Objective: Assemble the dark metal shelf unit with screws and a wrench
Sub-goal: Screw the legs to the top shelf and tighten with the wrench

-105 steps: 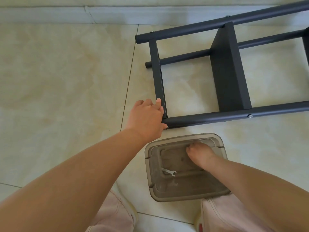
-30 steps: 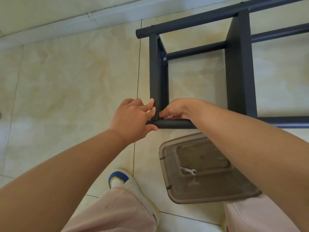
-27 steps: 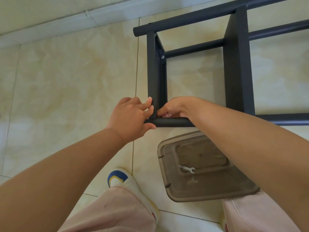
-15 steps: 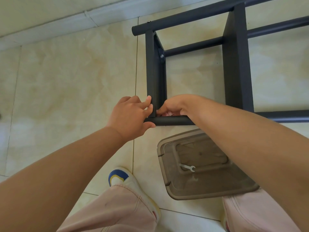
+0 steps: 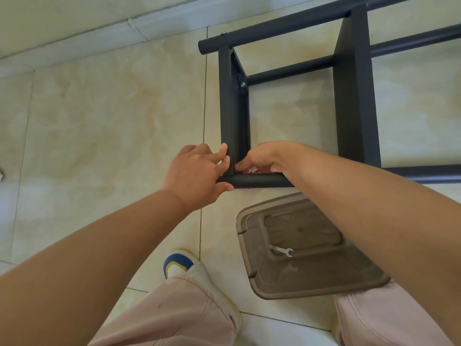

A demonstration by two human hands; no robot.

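Note:
The dark metal shelf unit [image 5: 355,91] lies on its side on the tiled floor. My left hand [image 5: 197,174] grips the near end of its front tube [image 5: 257,181], thumb under the tube, fingers against the end panel [image 5: 230,108]. My right hand [image 5: 262,158] is curled inside the corner where that panel meets the tube; what its fingertips pinch is hidden. A small silver wrench [image 5: 282,250] lies in the brown plastic lid [image 5: 252,278] near my knees. One screw head [image 5: 242,84] shows at the far inner corner.
A white baseboard [image 5: 99,36] runs along the far wall. My shoe [image 5: 185,268] and pink trouser legs [image 5: 174,313] fill the bottom of the view, beside the lid. Bare beige tile [image 5: 99,136] lies to the left of the shelf.
3.5 s ago my right hand was in the plastic lid; it then moved up to the shelf corner. Over the last second both hands stay at that corner, almost still.

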